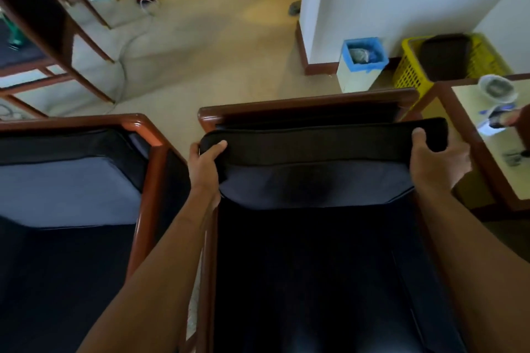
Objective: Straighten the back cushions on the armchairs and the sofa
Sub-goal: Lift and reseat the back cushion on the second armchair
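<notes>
A dark back cushion [315, 169] stands in the right armchair [309, 100], whose frame is reddish-brown wood. The cushion's top edge sits a little forward of the wooden back rail. My left hand [205, 163] grips the cushion's top left corner, thumb on the front. My right hand [436, 157] holds the top right corner the same way. Below lies the black seat cushion [315, 281]. A second armchair [143, 129] stands on the left, its grey-blue back cushion [68, 189] leaning against its rail.
A side table [487, 112] with a glass ashtray stands right of the chair. Behind the chairs are a blue-lined bin [362, 66], a yellow basket [413, 74] and a white wall corner. A wooden table frame [57, 23] is at far left on beige carpet.
</notes>
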A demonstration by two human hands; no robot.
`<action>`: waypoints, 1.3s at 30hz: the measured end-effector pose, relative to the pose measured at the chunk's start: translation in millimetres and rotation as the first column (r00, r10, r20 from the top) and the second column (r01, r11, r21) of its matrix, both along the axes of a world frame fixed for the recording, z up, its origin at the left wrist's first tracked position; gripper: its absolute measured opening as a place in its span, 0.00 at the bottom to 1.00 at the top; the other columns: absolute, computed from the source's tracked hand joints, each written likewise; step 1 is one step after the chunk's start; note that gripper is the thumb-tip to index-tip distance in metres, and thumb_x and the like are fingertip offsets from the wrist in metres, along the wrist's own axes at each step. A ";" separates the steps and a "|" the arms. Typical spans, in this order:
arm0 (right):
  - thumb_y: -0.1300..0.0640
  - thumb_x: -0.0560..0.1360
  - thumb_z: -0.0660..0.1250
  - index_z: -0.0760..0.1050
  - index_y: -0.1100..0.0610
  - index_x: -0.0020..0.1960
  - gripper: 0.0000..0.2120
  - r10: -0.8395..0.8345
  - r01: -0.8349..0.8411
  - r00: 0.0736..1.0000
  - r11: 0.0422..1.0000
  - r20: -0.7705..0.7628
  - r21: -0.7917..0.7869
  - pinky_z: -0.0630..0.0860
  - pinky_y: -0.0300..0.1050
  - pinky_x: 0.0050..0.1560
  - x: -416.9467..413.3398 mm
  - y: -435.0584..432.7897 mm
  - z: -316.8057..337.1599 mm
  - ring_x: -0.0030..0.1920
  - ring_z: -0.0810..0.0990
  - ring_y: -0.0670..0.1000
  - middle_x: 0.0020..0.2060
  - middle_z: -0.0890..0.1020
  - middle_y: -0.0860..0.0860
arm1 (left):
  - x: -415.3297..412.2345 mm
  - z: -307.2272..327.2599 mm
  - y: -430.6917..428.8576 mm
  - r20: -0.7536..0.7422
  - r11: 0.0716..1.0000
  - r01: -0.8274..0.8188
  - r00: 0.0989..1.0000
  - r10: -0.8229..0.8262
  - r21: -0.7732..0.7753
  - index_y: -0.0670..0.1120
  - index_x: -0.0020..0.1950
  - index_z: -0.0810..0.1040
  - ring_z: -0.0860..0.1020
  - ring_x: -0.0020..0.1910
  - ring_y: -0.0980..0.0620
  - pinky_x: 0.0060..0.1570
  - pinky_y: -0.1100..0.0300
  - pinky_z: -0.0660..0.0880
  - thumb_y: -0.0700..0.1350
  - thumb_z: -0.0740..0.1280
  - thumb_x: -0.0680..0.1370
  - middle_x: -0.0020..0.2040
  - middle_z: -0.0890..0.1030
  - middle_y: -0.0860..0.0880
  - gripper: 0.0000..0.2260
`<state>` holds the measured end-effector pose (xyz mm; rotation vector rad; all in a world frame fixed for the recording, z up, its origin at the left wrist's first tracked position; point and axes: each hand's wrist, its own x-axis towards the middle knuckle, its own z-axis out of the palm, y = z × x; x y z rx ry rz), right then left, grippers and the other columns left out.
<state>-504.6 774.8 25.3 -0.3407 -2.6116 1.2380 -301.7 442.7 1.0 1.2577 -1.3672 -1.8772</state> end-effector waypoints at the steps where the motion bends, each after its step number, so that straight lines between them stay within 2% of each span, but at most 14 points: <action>1: 0.42 0.77 0.69 0.79 0.57 0.67 0.25 0.010 -0.010 1.000 1.000 -0.007 0.022 0.75 0.53 0.63 -6.0 -2.6 -0.1 0.65 0.79 0.61 0.64 0.82 0.60 | -5.0 -2.1 -2.8 0.012 1.000 0.005 1.000 -0.005 -0.007 0.41 0.61 0.77 0.83 0.48 0.49 0.34 0.66 0.79 0.40 0.74 0.79 0.51 0.83 0.46 0.12; 4: 0.39 0.75 0.68 0.78 0.57 0.68 0.29 0.030 -0.030 0.999 0.999 0.032 -0.011 0.76 0.56 0.65 -26.2 -10.1 -9.2 0.66 0.79 0.62 0.65 0.81 0.60 | -20.5 -6.3 -7.9 0.054 1.000 0.010 0.998 -0.009 -0.023 0.40 0.65 0.77 0.84 0.52 0.48 0.36 0.65 0.80 0.43 0.76 0.78 0.55 0.83 0.45 0.18; 8: 0.32 0.73 0.63 0.75 0.54 0.72 0.37 0.097 -0.099 0.987 0.995 0.127 0.016 0.76 0.60 0.67 -57.7 -15.3 -36.1 0.67 0.78 0.62 0.66 0.79 0.58 | -35.7 -25.8 -11.1 0.115 1.000 -0.025 0.993 0.027 -0.017 0.43 0.66 0.78 0.84 0.56 0.47 0.46 0.57 0.82 0.45 0.77 0.77 0.58 0.84 0.45 0.20; 12: 0.42 0.79 0.66 0.67 0.58 0.79 0.33 0.185 -0.203 0.968 0.974 0.170 0.099 0.67 0.57 0.72 -71.5 -28.3 -62.8 0.71 0.71 0.64 0.71 0.72 0.62 | -37.3 -55.9 -13.4 0.207 0.999 -0.053 0.977 0.053 -0.009 0.48 0.66 0.79 0.84 0.60 0.43 0.59 0.45 0.84 0.49 0.79 0.75 0.60 0.84 0.45 0.21; 14: 0.44 0.82 0.64 0.61 0.61 0.81 0.34 0.218 -0.244 0.960 0.958 0.176 0.147 0.65 0.61 0.72 -74.3 -32.8 -72.7 0.73 0.66 0.67 0.75 0.66 0.64 | -43.4 -60.7 -15.6 0.253 0.997 -0.033 0.966 0.049 -0.068 0.50 0.67 0.79 0.84 0.60 0.45 0.61 0.45 0.83 0.53 0.79 0.76 0.60 0.84 0.47 0.22; 17: 0.41 0.83 0.54 0.54 0.62 0.83 0.36 0.217 -0.275 0.950 0.922 0.225 0.272 0.59 0.68 0.75 -75.5 -39.0 -83.1 0.77 0.58 0.72 0.79 0.60 0.64 | -54.6 -58.0 -19.1 0.400 0.955 0.095 0.916 0.026 -0.280 0.49 0.71 0.77 0.81 0.63 0.44 0.61 0.52 0.78 0.58 0.73 0.81 0.61 0.82 0.49 0.22; 19: 0.41 0.83 0.49 0.54 0.59 0.84 0.35 0.248 -0.318 0.945 0.848 0.214 0.423 0.50 0.72 0.78 -70.3 -41.2 -87.6 0.80 0.51 0.73 0.81 0.58 0.64 | -54.8 -55.3 -17.8 0.540 0.845 0.281 0.842 0.010 -0.454 0.47 0.76 0.74 0.78 0.68 0.40 0.63 0.51 0.74 0.58 0.64 0.86 0.67 0.80 0.43 0.22; 20: 0.41 0.83 0.47 0.56 0.58 0.84 0.34 0.284 -0.346 0.938 0.796 0.199 0.496 0.45 0.73 0.78 -65.5 -42.6 -88.0 0.81 0.49 0.73 0.82 0.57 0.64 | -53.6 -53.5 -15.0 0.617 0.737 0.403 0.787 0.024 -0.543 0.46 0.77 0.73 0.77 0.70 0.38 0.65 0.46 0.73 0.57 0.59 0.88 0.71 0.78 0.40 0.22; 22: 0.41 0.84 0.47 0.62 0.55 0.82 0.32 0.421 -0.432 0.892 0.683 0.165 0.589 0.41 0.75 0.77 -51.5 -43.7 -86.0 0.82 0.49 0.70 0.82 0.58 0.64 | -49.1 -52.6 -2.0 0.711 0.408 0.635 0.701 0.053 -0.656 0.43 0.75 0.76 0.74 0.72 0.32 0.70 0.36 0.69 0.57 0.54 0.88 0.76 0.75 0.37 0.25; 24: 0.37 0.84 0.51 0.63 0.54 0.82 0.33 0.613 -0.559 0.772 0.531 0.168 0.636 0.37 0.71 0.78 -34.4 -43.8 -83.9 0.82 0.52 0.67 0.82 0.61 0.62 | -46.6 -58.9 19.4 0.782 0.103 0.779 0.623 -0.018 -0.619 0.43 0.78 0.76 0.70 0.77 0.30 0.76 0.30 0.61 0.64 0.55 0.86 0.78 0.73 0.36 0.31; 26: 0.35 0.82 0.55 0.63 0.55 0.82 0.35 0.731 -0.622 0.659 0.397 0.178 0.675 0.41 0.67 0.80 -19.8 -46.8 -87.6 0.82 0.55 0.67 0.81 0.62 0.62 | -48.8 -66.5 36.6 0.852 -0.030 0.853 0.518 -0.081 -0.521 0.44 0.83 0.69 0.65 0.81 0.31 0.78 0.27 0.55 0.69 0.55 0.83 0.82 0.68 0.37 0.37; 30: 0.38 0.84 0.54 0.66 0.58 0.80 0.32 0.703 -0.603 0.681 0.381 0.203 0.701 0.52 0.68 0.79 -17.5 -63.3 -96.1 0.80 0.61 0.68 0.79 0.66 0.63 | -65.5 -65.7 33.5 0.887 -0.013 0.890 0.454 -0.079 -0.456 0.44 0.83 0.68 0.65 0.81 0.31 0.77 0.25 0.57 0.66 0.54 0.84 0.82 0.69 0.38 0.34; 35: 0.38 0.85 0.50 0.62 0.58 0.81 0.33 0.681 -0.617 0.683 0.346 0.263 0.707 0.48 0.67 0.80 -20.5 -69.5 -98.0 0.81 0.57 0.68 0.80 0.63 0.63 | -73.4 -62.3 30.2 0.931 -0.027 0.933 0.357 -0.077 -0.360 0.46 0.85 0.63 0.61 0.84 0.32 0.79 0.26 0.55 0.64 0.46 0.86 0.84 0.65 0.39 0.34; 39: 0.36 0.84 0.47 0.58 0.55 0.84 0.35 0.675 -0.661 0.665 0.334 0.319 0.672 0.45 0.66 0.81 -18.1 -61.9 -89.0 0.83 0.52 0.65 0.83 0.59 0.61 | -79.0 -51.7 38.9 0.939 0.031 0.942 0.335 -0.075 -0.334 0.47 0.88 0.55 0.53 0.86 0.33 0.80 0.27 0.49 0.63 0.42 0.87 0.87 0.57 0.40 0.33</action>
